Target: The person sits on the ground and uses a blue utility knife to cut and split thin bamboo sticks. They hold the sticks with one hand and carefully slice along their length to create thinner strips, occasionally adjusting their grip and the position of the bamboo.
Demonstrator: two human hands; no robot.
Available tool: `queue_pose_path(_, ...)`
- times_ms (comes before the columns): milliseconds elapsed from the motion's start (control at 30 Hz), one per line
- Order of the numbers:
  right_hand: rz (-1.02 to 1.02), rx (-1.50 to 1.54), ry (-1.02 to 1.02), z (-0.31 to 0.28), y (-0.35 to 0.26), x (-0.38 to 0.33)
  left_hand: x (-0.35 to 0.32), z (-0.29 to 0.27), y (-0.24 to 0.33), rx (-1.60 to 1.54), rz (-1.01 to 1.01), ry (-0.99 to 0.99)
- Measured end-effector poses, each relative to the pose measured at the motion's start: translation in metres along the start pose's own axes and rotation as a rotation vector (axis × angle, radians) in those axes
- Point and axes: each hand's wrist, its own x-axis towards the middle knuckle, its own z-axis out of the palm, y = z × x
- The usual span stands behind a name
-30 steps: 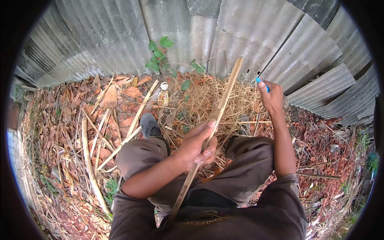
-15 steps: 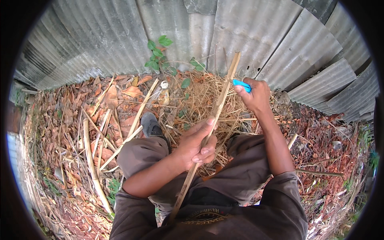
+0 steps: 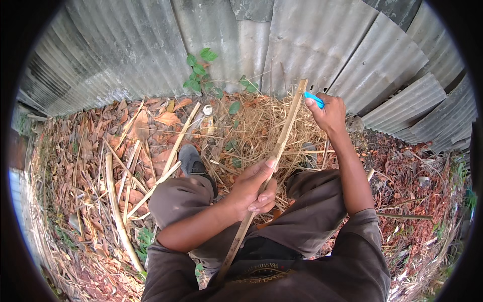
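Over the seated person's lap, left hand point(image 3: 253, 190) grips a bamboo strip point(image 3: 282, 143) mid-length — slanted toward the metal fence point(image 3: 151, 50); right hand point(image 3: 329, 113) clenches a blue-handled tool point(image 3: 314, 99) at its top end.

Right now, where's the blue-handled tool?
In the head view, upper right: the blue-handled tool sits in the right hand, against the bamboo strip's far end.
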Motion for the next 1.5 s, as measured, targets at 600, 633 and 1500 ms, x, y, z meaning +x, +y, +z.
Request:
queue_pose_path(600, 0.297, -0.074, 0.013, -0.007, 0.048, 0.03, 0.004, 0.009, -0.007, 0.133, -0.071, -0.023)
queue_pose_path(633, 0.392, -0.067, 0.025, -0.015, 0.069, 0.035, -0.002, 0.018, -0.012, 0.17, -0.104, -0.109)
queue_pose_path(1500, -0.025, -0.033, 0.009, -0.006, -0.02, -0.007, -0.005, 0.008, 0.006, 0.266, 0.095, 0.074)
